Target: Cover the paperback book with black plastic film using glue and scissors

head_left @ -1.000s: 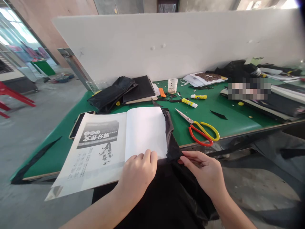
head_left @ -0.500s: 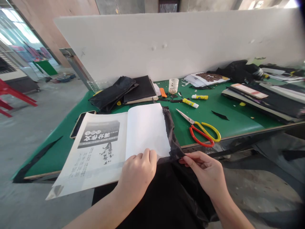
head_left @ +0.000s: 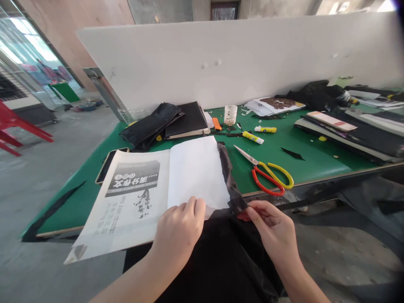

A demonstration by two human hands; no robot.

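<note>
An open book lies at the table's front edge, its printed page [head_left: 132, 198] on the left and a blank white page [head_left: 195, 172] on the right. Black material [head_left: 229, 176] is folded along the white page's right edge and hangs below it. My left hand [head_left: 181, 225] is closed over the lower edge of the white page, its fingers curled round it. Between thumb and fingers, my right hand [head_left: 271, 227] pinches the black material at the lower right corner. Scissors [head_left: 268, 174] with red and yellow handles lie right of the book.
On the green table [head_left: 315, 147] are glue sticks [head_left: 253, 137], a clear cup [head_left: 230, 115], a black notebook [head_left: 186, 120] and a phone [head_left: 107, 166] partly under the book. Black-covered books [head_left: 372, 130] lie at right. A white partition [head_left: 252, 59] stands behind.
The view has shifted slightly. My right hand has moved a little, and the black material at the corner is bent differently. My left hand stays on the page.
</note>
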